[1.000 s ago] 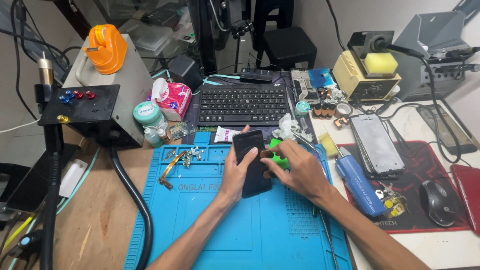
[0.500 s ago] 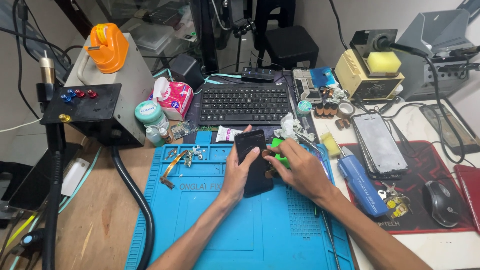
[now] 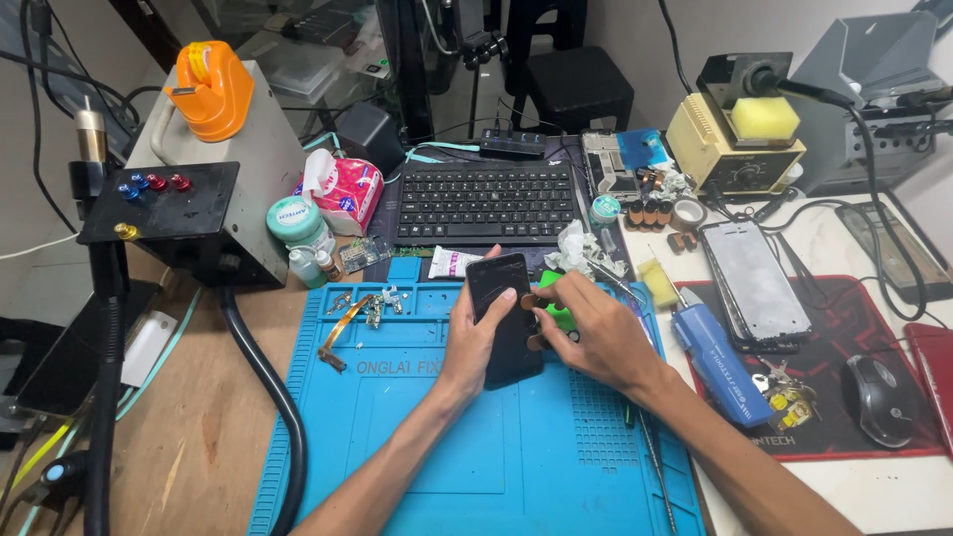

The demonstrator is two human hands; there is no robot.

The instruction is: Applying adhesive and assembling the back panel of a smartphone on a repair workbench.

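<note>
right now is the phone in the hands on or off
Off, as far as shows: the phone, held by the left hand and right hand, has a fully dark screen.

We have one view only, worn on the head; it looks steeply down and forward over the blue mat [image 3: 476, 447] from close above; the keyboard [image 3: 484, 203] lies toward the frame's top.

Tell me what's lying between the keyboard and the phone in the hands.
In the head view, a small white tube lies on the mat's top edge between keyboard and phone.
</note>
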